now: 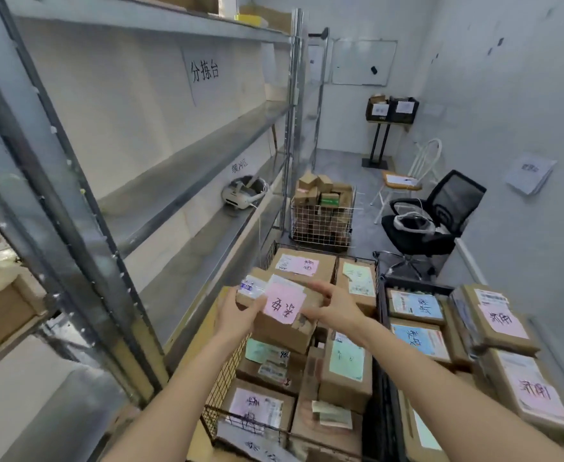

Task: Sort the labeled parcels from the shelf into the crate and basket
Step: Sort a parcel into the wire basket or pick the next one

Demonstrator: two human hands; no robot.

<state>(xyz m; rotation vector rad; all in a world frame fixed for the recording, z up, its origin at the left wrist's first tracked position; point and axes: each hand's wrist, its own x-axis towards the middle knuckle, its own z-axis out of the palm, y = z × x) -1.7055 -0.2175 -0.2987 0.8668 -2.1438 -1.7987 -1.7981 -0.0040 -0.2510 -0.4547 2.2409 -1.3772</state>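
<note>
A brown cardboard parcel (pixel 282 328) with a pink handwritten label is held over the wire basket (pixel 227 371). My left hand (pixel 237 313) grips its left end and my right hand (pixel 335 306) grips its right end. Below it the basket holds several parcels with pink and green labels. To the right stands a dark plastic crate (pixel 382 295) filled with parcels bearing blue labels. More pink-labelled parcels (pixel 494 320) are stacked at the crate's right side. The metal shelf (pixel 180 181) on the left is mostly bare at the levels I can see.
A white headset (pixel 243 195) lies on a middle shelf board. Farther back a white wire cart (pixel 322 218) is piled with small boxes. A black office chair (pixel 434 221) and a white chair (pixel 407 178) stand at the right, near the wall.
</note>
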